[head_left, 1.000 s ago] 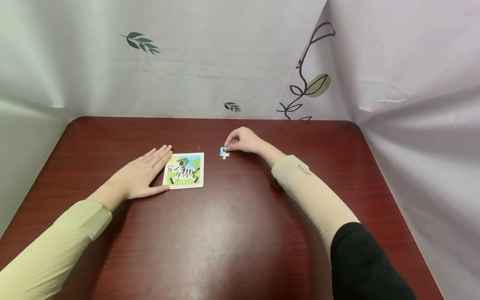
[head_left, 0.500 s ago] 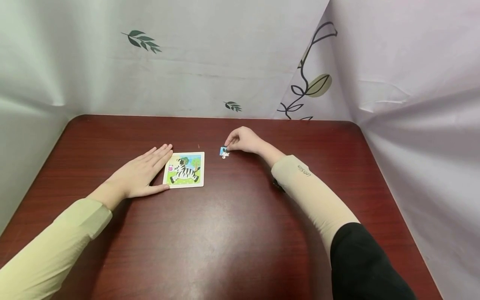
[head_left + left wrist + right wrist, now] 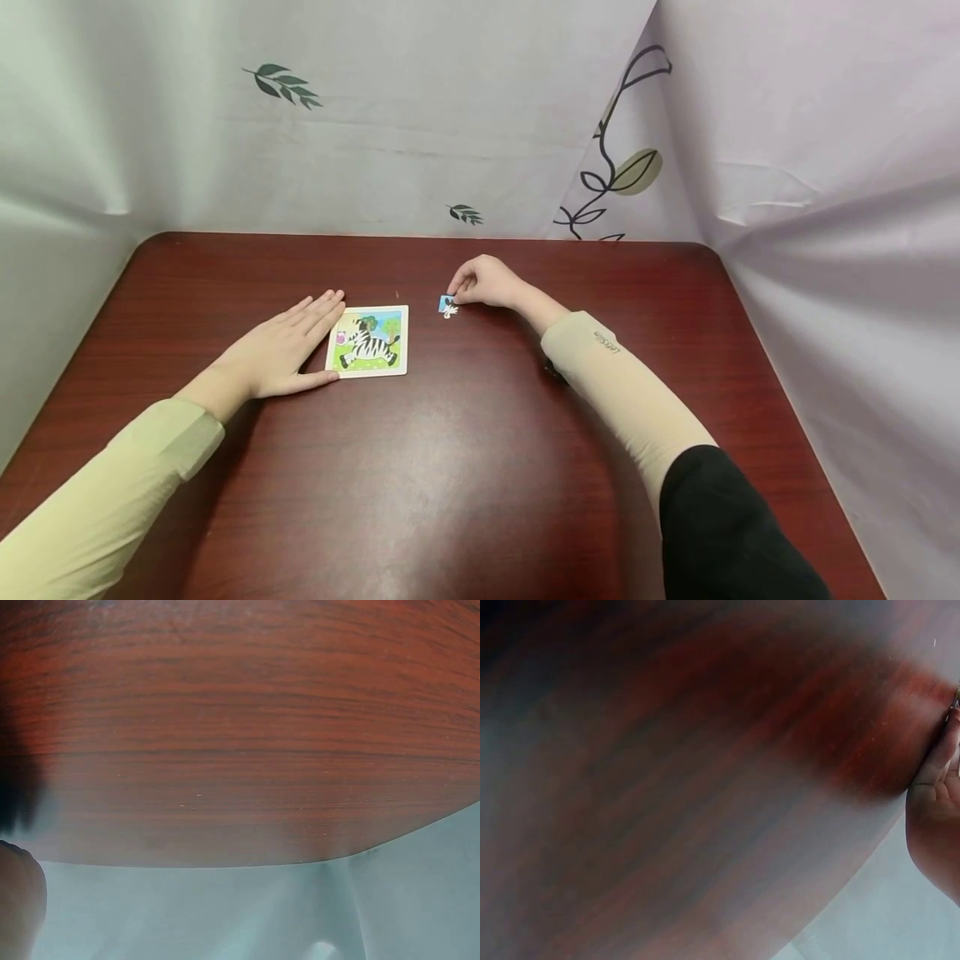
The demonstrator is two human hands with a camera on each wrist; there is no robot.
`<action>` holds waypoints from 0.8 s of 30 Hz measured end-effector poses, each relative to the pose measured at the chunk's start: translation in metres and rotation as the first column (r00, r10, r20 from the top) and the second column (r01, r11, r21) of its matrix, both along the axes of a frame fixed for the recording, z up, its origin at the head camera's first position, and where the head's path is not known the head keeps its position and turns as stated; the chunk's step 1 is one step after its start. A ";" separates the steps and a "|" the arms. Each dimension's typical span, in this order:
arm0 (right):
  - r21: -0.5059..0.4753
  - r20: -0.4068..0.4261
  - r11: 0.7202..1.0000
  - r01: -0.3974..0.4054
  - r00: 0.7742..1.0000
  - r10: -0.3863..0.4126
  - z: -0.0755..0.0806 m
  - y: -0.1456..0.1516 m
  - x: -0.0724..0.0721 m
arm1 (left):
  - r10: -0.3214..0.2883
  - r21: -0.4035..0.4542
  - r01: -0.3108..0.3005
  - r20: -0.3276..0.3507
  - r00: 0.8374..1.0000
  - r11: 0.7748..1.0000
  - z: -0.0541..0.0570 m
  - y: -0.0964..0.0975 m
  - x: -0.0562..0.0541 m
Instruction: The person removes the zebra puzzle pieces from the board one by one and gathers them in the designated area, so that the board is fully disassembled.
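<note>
A square zebra puzzle (image 3: 367,342) in a pale frame lies on the table, left of the middle. My left hand (image 3: 288,346) rests flat beside it, with straight fingers and thumb touching its left border. To the right of the puzzle, my right hand (image 3: 486,282) pinches a small puzzle piece (image 3: 447,306) between fingertips and thumb. Blue and black-and-white zebra stripes show on the piece, and part of it is hidden under the fingertips. In the right wrist view only part of the right hand (image 3: 937,802) shows at the right edge.
The dark red wooden table (image 3: 390,483) has rounded far corners. A pale curtain (image 3: 375,150) with leaf prints hangs behind its far edge, and more curtain (image 3: 840,275) hangs along the right side.
Both hands and the zebra puzzle keep their places. The pinched piece tilts very slightly at the right fingertips.
</note>
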State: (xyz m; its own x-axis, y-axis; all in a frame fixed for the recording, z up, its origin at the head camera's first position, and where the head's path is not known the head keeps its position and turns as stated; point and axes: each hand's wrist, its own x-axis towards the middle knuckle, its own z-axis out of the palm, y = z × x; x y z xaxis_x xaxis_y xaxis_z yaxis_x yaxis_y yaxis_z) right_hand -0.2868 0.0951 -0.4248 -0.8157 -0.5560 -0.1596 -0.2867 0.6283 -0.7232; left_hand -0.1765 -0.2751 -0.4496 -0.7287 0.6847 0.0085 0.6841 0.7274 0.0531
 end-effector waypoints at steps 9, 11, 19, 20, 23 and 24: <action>0.014 -0.011 0.999 -0.031 0.999 0.031 0.001 0.001 -0.002 | -0.006 0.005 0.006 -0.007 1.000 1.000 0.000 0.000 0.000; 0.018 -0.015 0.999 -0.037 0.999 0.037 0.001 0.001 -0.003 | -0.009 0.010 0.009 -0.007 1.000 1.000 0.000 0.001 0.000; 0.003 -0.047 0.999 -0.051 0.998 0.051 0.007 -0.007 -0.002 | -0.012 0.013 0.012 -0.010 1.000 1.000 0.000 0.001 0.000; -0.003 -0.047 0.998 -0.059 0.997 0.058 0.008 -0.010 -0.002 | -0.014 0.015 0.014 -0.013 1.000 1.000 0.000 0.001 0.000; -0.025 -0.039 0.996 -0.082 0.996 0.081 0.010 -0.018 -0.001 | -0.028 0.023 0.028 -0.022 0.999 0.999 0.001 0.000 0.000; -0.029 -0.039 0.995 -0.090 0.995 0.089 0.010 -0.021 -0.001 | -0.032 0.025 0.032 -0.024 0.999 0.999 0.002 0.000 -0.001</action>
State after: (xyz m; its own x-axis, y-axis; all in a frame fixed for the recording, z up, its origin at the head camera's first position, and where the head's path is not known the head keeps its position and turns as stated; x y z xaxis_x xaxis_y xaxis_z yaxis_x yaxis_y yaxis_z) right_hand -0.2877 0.0742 -0.4148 -0.7672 -0.6316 -0.1118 -0.3681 0.5763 -0.7296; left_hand -0.1772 -0.2753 -0.4478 -0.7057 0.7072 0.0431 0.7085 0.7037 0.0543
